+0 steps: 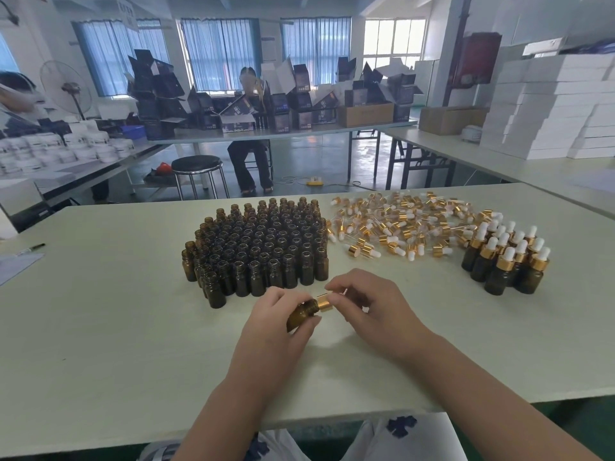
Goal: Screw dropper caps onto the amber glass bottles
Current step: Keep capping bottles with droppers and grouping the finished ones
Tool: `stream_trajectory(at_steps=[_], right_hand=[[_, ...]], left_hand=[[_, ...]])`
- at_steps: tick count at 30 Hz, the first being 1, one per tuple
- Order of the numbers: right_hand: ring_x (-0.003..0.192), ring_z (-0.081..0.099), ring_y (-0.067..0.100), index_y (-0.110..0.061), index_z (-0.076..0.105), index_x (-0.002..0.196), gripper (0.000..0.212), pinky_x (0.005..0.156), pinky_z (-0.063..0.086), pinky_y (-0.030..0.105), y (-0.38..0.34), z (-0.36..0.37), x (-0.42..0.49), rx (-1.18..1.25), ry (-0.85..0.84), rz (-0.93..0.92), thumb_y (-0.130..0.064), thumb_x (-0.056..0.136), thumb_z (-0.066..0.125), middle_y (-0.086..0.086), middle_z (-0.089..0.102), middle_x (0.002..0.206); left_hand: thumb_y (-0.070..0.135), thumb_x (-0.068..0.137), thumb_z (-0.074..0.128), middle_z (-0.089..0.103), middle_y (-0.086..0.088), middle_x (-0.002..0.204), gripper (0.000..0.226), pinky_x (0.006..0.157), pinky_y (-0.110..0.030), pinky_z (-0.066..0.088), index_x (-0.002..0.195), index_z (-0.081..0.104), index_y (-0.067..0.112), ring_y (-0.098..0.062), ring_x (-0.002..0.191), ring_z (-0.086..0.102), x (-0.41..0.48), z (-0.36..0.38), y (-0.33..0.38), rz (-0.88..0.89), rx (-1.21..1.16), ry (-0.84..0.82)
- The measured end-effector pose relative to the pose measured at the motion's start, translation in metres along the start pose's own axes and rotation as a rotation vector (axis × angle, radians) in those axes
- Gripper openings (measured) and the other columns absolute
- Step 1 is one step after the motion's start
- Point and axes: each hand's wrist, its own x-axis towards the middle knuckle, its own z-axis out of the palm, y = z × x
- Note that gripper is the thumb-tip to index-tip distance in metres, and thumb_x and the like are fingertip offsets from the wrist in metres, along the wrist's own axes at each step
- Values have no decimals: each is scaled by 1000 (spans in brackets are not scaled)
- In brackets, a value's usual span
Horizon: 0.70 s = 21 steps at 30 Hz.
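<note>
1. Left hand (279,322) grips a bottle (301,315); right hand (369,306) pinches the cap (323,301) at its neck.
2. Beyond the grip: many open bottles (259,242), loose caps (399,222).
3. Far right: few capped bottles (509,257).

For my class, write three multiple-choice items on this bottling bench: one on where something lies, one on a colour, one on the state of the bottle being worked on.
1. Where do the finished capped bottles stand, from the person's view?
A. right of the loose dropper caps
B. left of the open bottles
C. on the stool

2. What colour are the cap collars?
A. silver
B. gold
C. black

3. What is the state of the held bottle?
A. upright on the table
B. tilted in the left hand, with a cap at its neck in the right hand
C. lying loose, untouched

Answers: 1 A, the capped group sits at the table's right side; 2 B, the collars shine gold under white bulbs; 3 B, both hands meet at the neck, threads still visible.
</note>
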Motion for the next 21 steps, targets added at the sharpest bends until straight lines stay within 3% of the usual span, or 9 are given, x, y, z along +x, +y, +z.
stream_trajectory(at_steps=[4, 11, 21], right_hand=[[81, 60, -1, -16, 71, 98, 12, 72, 44, 7, -1, -2, 1, 16, 10, 11, -10, 88, 66, -23, 61, 86], [86, 65, 4, -10, 72, 104, 18, 81, 51, 15, -1, -2, 0, 94, -14, 40, -5, 88, 65, -4, 70, 94], [76, 60, 4, -30, 68, 94, 17, 69, 46, 11, -1, -1, 1, 91, -38, 86, -14, 90, 65, -22, 63, 80]], left_hand=[[29, 84, 71, 56, 8, 99, 29, 73, -8, 35, 112, 65, 22, -9, 90, 50, 0, 1, 0, -11, -5, 1], [29, 82, 72, 56, 9, 93, 27, 70, -11, 37, 107, 67, 21, -9, 85, 50, 0, 1, -1, -10, 4, 26], [30, 83, 72, 55, 10, 94, 27, 72, -9, 35, 108, 68, 21, -9, 86, 50, 0, 0, 0, 7, 4, 4]])
